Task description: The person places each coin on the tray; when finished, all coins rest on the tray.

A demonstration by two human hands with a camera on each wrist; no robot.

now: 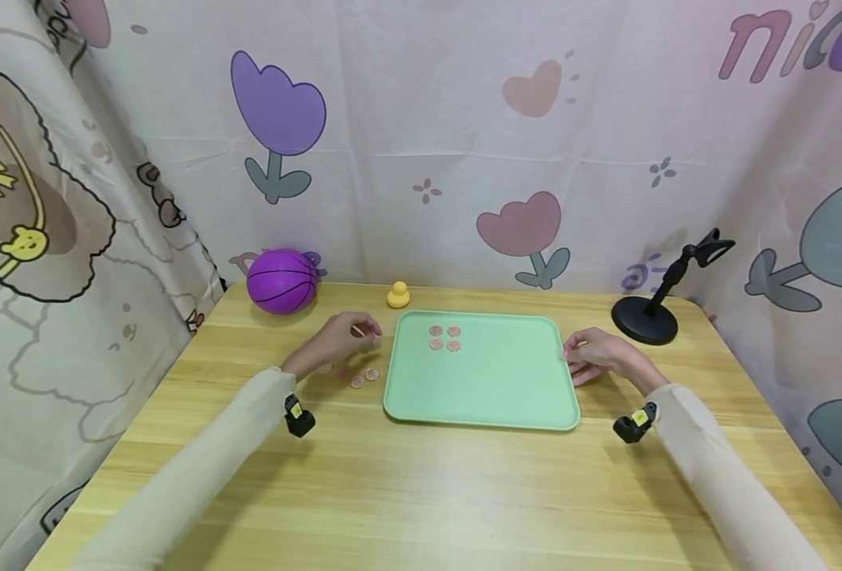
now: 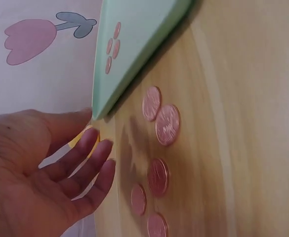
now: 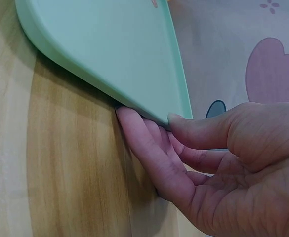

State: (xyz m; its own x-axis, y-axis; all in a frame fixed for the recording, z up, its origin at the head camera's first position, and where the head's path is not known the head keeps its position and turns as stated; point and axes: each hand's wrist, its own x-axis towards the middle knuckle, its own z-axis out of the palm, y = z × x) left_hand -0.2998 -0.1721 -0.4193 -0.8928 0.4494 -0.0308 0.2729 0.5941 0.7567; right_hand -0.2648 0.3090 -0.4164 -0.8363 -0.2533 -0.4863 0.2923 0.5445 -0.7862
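Observation:
A light green tray lies on the table, bearing several copper-coloured coins grouped near its far left corner. At its right edge, my right hand pinches the rim, thumb on top and fingers below in the right wrist view. My left hand hovers just left of the tray, over loose coins on the wood. Its thumb points toward the tray corner, and the other fingers curve loosely in the left wrist view. Whether a coin sits between thumb and forefinger, I cannot tell.
Behind the left hand is a purple ball, with a small yellow duck beyond the tray's far left corner. A black stand with a clip occupies the back right. Printed cloth hangs along the table's far edge.

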